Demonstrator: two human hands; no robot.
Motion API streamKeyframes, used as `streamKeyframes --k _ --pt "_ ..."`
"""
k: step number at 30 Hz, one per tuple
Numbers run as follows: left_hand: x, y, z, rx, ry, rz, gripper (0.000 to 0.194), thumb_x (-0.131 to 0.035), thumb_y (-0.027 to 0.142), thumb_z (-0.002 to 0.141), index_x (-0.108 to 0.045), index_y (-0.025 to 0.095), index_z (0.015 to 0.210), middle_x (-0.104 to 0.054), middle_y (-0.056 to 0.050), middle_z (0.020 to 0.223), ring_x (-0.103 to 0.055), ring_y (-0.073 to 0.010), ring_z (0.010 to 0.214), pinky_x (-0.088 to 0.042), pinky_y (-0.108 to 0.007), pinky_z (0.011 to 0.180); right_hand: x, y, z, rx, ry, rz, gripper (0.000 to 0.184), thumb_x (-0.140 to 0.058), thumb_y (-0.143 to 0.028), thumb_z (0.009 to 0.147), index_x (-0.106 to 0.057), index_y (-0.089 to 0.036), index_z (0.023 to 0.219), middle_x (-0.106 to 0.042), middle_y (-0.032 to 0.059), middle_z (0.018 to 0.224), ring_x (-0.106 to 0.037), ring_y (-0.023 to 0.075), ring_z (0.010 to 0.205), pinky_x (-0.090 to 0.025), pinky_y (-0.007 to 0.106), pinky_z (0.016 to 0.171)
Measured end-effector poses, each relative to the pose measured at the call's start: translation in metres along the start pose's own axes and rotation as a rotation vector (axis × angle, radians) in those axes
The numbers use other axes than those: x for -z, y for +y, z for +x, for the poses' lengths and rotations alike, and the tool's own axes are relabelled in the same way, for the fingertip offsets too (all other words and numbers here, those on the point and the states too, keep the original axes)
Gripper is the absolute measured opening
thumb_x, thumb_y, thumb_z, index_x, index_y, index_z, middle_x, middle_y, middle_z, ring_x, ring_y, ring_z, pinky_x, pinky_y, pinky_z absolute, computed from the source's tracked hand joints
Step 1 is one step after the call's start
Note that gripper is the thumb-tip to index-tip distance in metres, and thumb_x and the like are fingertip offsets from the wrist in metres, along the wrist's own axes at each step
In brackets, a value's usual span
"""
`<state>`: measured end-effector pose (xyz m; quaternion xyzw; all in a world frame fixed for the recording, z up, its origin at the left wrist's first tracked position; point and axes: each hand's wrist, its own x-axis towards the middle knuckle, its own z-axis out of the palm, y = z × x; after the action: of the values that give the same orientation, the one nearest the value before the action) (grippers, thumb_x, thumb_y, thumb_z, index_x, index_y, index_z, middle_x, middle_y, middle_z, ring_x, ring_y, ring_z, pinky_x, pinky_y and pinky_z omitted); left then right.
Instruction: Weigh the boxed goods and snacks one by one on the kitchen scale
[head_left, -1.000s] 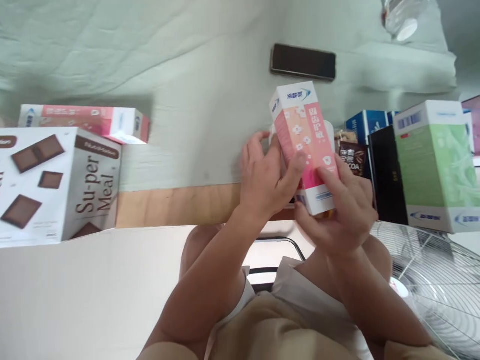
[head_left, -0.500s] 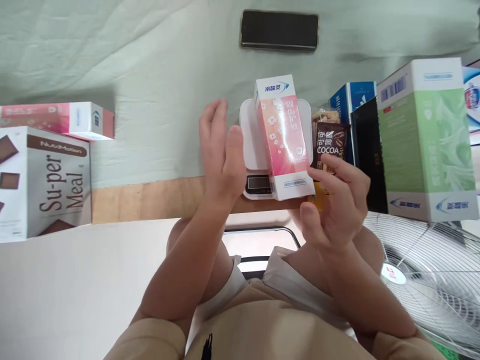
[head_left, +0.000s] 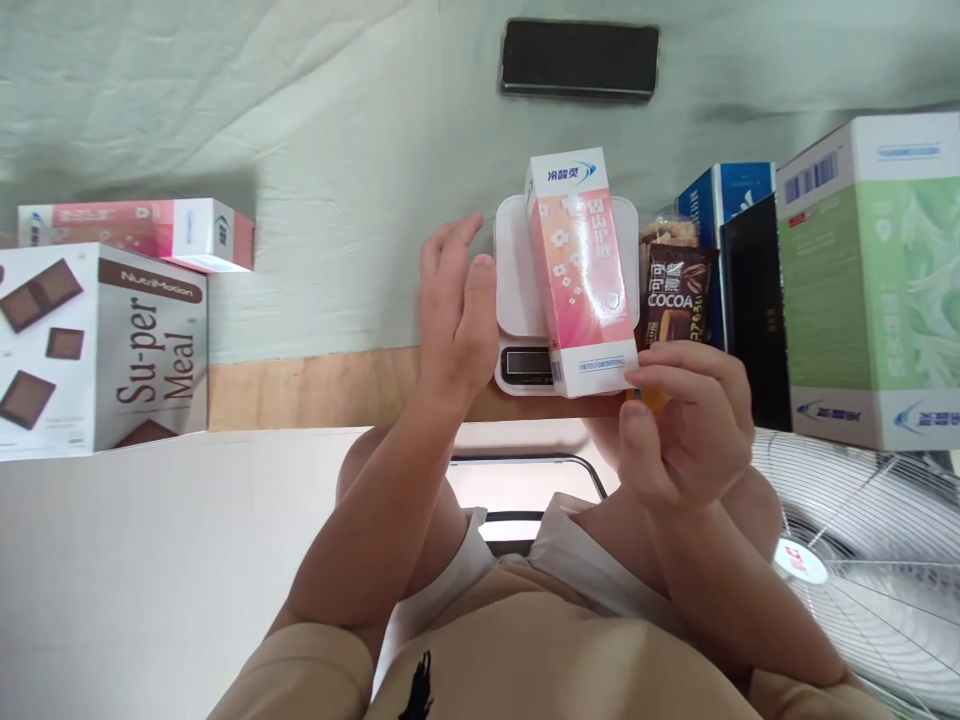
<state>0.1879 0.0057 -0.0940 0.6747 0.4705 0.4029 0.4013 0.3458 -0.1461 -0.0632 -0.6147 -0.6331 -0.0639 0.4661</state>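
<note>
Pink box point(head_left: 583, 270) on scale point(head_left: 515, 295), left hand point(head_left: 461, 325) now away

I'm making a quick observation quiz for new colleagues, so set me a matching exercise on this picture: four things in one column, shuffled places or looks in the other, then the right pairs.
Things:
1. phone
2. white scale
3. cocoa packet
4. "Su-per Meal" box

Places or looks:
A. cut off by the picture's left edge
B. partly covered by a pink-and-white box lying on it
C. black, on the green cloth
D. in a dark brown wrapper

Pairs: 1-C, 2-B, 3-D, 4-A
</note>
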Motion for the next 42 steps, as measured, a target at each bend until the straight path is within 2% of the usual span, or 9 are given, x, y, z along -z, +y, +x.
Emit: streamKeyframes --k 10,13,17,21,29,32,37,40,42 --pt "-0.002 0.003 -0.001 -0.003 0.003 -0.019 0.079 -0.028 0.091 0.093 -0.06 0.031 0.133 -0.065 -0.01 0.145 -0.05 -0.0329 0.145 -0.035 -0.062 0.127 -0.002 -0.004 0.001 0.005 -0.002 -0.015 0.02 -0.065 -0.013 0.084 -0.065 -0.022 0.103 -0.068 0.0049 0.096 -0.07 0.021 0.088 -0.061 0.037 0.081" --pt "-0.003 0.002 0.0 -0.015 0.022 -0.023 0.076 -0.031 0.09 0.094 -0.061 0.03 0.13 -0.067 -0.01 0.142 -0.054 -0.0315 0.141 -0.041 -0.06 0.123 -0.003 -0.004 0.001 -0.001 -0.005 -0.029 0.022 -0.066 -0.011 0.084 -0.065 -0.022 0.102 -0.067 0.0044 0.096 -0.069 0.0206 0.088 -0.061 0.037 0.08" --pt "-0.003 0.003 0.001 -0.186 0.043 -0.028 0.055 -0.035 0.073 0.105 -0.067 0.029 0.113 -0.076 -0.007 0.119 -0.067 -0.0257 0.123 -0.055 -0.052 0.109 -0.005 -0.001 0.0 0.015 0.0 -0.058 0.023 -0.067 -0.011 0.084 -0.064 -0.022 0.104 -0.067 0.0051 0.099 -0.069 0.0205 0.088 -0.061 0.036 0.078" --pt "-0.004 0.011 -0.004 -0.376 -0.014 -0.013 0.04 -0.04 0.055 0.109 -0.065 0.028 0.092 -0.074 -0.002 0.091 -0.072 -0.0199 0.097 -0.059 -0.044 0.103 -0.005 0.002 -0.002 0.018 -0.011 -0.101 0.024 -0.067 -0.015 0.085 -0.063 -0.024 0.108 -0.068 0.0065 0.105 -0.071 0.0217 0.092 -0.061 0.037 0.079" --pt "-0.005 0.019 -0.008 -0.432 -0.09 0.122 0.033 -0.039 0.051 0.104 -0.062 0.03 0.097 -0.077 -0.004 0.096 -0.072 -0.0232 0.098 -0.058 -0.045 0.105 -0.016 -0.011 -0.005 -0.081 -0.172 -0.208 0.051 -0.072 -0.046 0.089 -0.057 -0.022 0.131 -0.06 0.0222 0.148 -0.065 0.0394 0.134 -0.058 0.057 0.105" --pt "-0.004 0.021 -0.009 -0.409 -0.089 0.163 0.037 -0.038 0.056 0.103 -0.064 0.03 0.098 -0.078 -0.005 0.096 -0.073 -0.0253 0.103 -0.059 -0.047 0.101 -0.025 -0.015 -0.004 -0.131 -0.204 -0.242 0.051 -0.07 -0.046 0.091 -0.057 -0.022 0.134 -0.061 0.0234 0.151 -0.059 0.0418 0.144 -0.053 0.063 0.113" --pt "-0.008 0.024 -0.015 -0.393 -0.037 0.147 0.043 -0.04 0.06 0.103 -0.071 0.029 0.105 -0.08 -0.008 0.106 -0.074 -0.0263 0.107 -0.06 -0.046 0.096 -0.034 -0.01 -0.001 -0.135 -0.047 -0.21 0.041 -0.066 -0.026 0.086 -0.064 -0.021 0.127 -0.069 0.0217 0.143 -0.071 0.0337 0.133 -0.062 0.049 0.106" --pt "-0.013 0.025 -0.022 -0.503 0.019 0.084 0.045 -0.041 0.056 0.103 -0.074 0.027 0.111 -0.081 -0.007 0.109 -0.075 -0.027 0.111 -0.06 -0.047 0.098 -0.032 -0.007 -0.002 -0.115 0.061 -0.16 0.043 -0.064 -0.021 0.083 -0.065 -0.023 0.127 -0.07 0.0199 0.143 -0.074 0.0297 0.128 -0.067 0.039 0.093" --pt "-0.016 0.029 -0.027 -0.594 0.059 0.036 0.046 -0.04 0.053 0.103 -0.074 0.028 0.118 -0.081 -0.007 0.116 -0.075 -0.0271 0.113 -0.059 -0.048 0.098 -0.025 -0.008 -0.002 -0.102 0.106 -0.133 0.045 -0.062 -0.021 0.084 -0.064 -0.025 0.128 -0.071 0.0156 0.141 -0.071 0.03 0.133 -0.068 0.038 0.091"
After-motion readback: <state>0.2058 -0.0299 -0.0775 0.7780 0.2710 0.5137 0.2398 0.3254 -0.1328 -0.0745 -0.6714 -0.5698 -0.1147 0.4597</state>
